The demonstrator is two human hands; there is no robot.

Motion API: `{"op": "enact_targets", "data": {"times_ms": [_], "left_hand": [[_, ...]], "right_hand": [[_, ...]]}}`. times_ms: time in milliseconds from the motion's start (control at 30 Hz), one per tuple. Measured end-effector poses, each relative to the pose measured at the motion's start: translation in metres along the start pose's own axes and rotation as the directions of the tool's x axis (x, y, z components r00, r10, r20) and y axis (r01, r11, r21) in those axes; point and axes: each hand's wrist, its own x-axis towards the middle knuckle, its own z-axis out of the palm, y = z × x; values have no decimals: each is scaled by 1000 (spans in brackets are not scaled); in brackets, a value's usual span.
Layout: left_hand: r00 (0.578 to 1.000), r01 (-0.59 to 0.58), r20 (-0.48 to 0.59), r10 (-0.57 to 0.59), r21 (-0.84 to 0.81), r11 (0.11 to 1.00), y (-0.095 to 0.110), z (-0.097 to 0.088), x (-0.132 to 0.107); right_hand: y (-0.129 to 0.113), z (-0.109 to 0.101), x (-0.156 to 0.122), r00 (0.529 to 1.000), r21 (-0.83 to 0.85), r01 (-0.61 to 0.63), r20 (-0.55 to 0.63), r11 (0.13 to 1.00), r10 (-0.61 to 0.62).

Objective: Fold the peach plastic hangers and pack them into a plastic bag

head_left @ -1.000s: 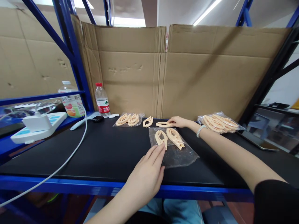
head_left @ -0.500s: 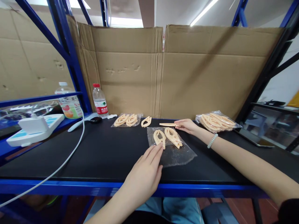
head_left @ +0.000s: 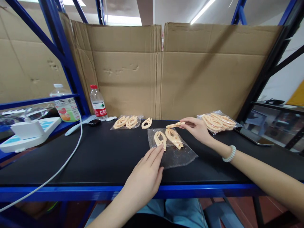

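A clear plastic bag (head_left: 177,158) lies on the black table, with beige folded travel hangers (head_left: 174,138) inside it in two groups side by side. My left hand (head_left: 148,169) rests flat on the bag's left edge, fingers stretched out, their tips at the lower end of the left hanger (head_left: 160,139). Just behind the bag, my right hand (head_left: 196,128) pinches a beige folded hanger (head_left: 174,125) between thumb and fingers, holding it tilted. One loose hanger (head_left: 146,123) lies to the left of it.
A filled bag of hangers (head_left: 127,122) lies back left, a fuller bag (head_left: 217,122) back right beside a dark flat device (head_left: 255,139). A water bottle (head_left: 98,104), brush (head_left: 80,124), white cable (head_left: 71,158) and power strip (head_left: 30,133) are on the left. Cardboard (head_left: 209,76) walls the back.
My right hand has turned and lifted its hanger, which now shows its loop instead of its edge. My left hand stays on the bag. The view has shifted slightly.
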Motion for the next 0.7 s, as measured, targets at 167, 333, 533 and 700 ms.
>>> {"op": "enact_targets", "data": {"times_ms": [167,333,533,700], "left_hand": [[1000,-6,-18,6,-21,1000,0,1,0],[999,-4,-34,3,-40,999,-2,3,0],[999,-8,-32,7,-50,999,-3,3,0],[999,-16,-34,14,-58,998,-3,3,0]], "right_hand": [[-58,-16,-25,860,-390,482,40,785,-509],[-111,-33,-85,838,-528,545,308,651,-451],[-114,-27,-117,636,-398,771,456,497,-622],[-98,-10,-111,503,-372,857,454,357,-735]]}}
